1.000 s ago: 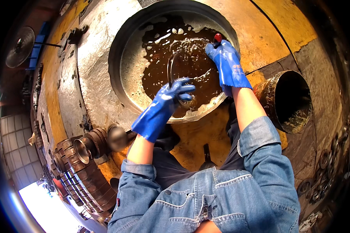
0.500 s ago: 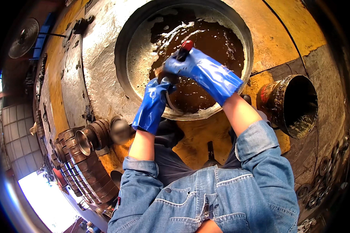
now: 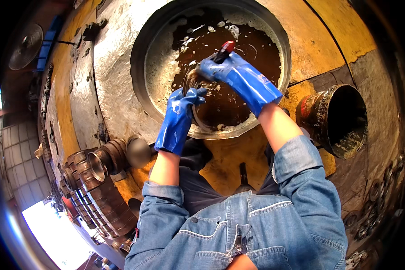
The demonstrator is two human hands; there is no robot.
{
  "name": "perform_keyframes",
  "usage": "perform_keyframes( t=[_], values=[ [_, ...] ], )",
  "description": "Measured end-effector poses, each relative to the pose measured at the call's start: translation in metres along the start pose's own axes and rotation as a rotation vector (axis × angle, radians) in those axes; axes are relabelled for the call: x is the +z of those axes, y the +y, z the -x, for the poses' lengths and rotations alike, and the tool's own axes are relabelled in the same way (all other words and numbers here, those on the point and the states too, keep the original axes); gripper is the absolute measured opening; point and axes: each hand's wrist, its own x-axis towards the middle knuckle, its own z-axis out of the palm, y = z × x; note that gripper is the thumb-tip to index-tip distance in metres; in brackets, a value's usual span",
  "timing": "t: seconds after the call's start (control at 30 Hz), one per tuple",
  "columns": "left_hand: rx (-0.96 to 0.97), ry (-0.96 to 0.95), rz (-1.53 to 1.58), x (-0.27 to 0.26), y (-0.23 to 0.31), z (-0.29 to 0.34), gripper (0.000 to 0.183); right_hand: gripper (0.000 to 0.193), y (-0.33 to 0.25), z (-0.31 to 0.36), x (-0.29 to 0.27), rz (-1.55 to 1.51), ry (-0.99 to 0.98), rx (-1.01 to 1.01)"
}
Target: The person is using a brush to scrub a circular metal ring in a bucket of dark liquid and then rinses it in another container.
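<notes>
Left hand [image 3: 177, 112]: blue glove, fingers curled around thin metal ring [image 3: 196, 118], held tilted over the basin [image 3: 139, 67] near its front rim. Right hand [image 3: 245, 81]: fingers wrapped around red-and-black-handled brush [image 3: 223, 51], bristles at ring's far left part, exact contact unclear. Brown liquid [image 3: 231, 108] in basin. Dark cylindrical can [image 3: 305, 110] lies right of basin; ring-shaped metal parts [image 3: 110, 198] left.

Glossy blue glove [image 3: 172, 130] on left hand [image 3: 177, 110]; its match [image 3: 261, 92] on right hand [image 3: 231, 72], faint print near the cuff. I note a denim shirt [image 3: 252, 234], rolled paler cuffs [image 3: 297, 157], pale stitching [image 3: 271, 208], dark button [image 3: 194, 220], small red tab [image 3: 137, 233]. Dark trousers [image 3: 195, 186].
</notes>
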Motion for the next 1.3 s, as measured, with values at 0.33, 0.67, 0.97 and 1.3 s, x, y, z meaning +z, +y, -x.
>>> perform_keyframes(
  t=[0.33, 0.67, 0.97, 1.3],
  values=[
    [-0.112, -0.022, 0.054, -0.005, 0.000, -0.007, 0.041, 0.047, 0.056, 0.009, -0.004, 0.223, 0.415, 0.421],
    [0.058, 0.036, -0.029, 0.011, -0.018, -0.019, 0.033, 0.034, 0.053, -0.009, -0.011, -0.442, -0.027, -0.028],
    [0.075, 0.178, -0.047, -0.002, -0.006, -0.001, 0.019, 0.041, 0.035, -0.012, 0.004, -0.093, 0.303, 0.036],
    [0.030, 0.149, -0.050, 0.007, -0.001, -0.005, 0.019, 0.041, 0.029, 0.010, 0.005, -0.269, 0.402, -0.093]
  ],
)
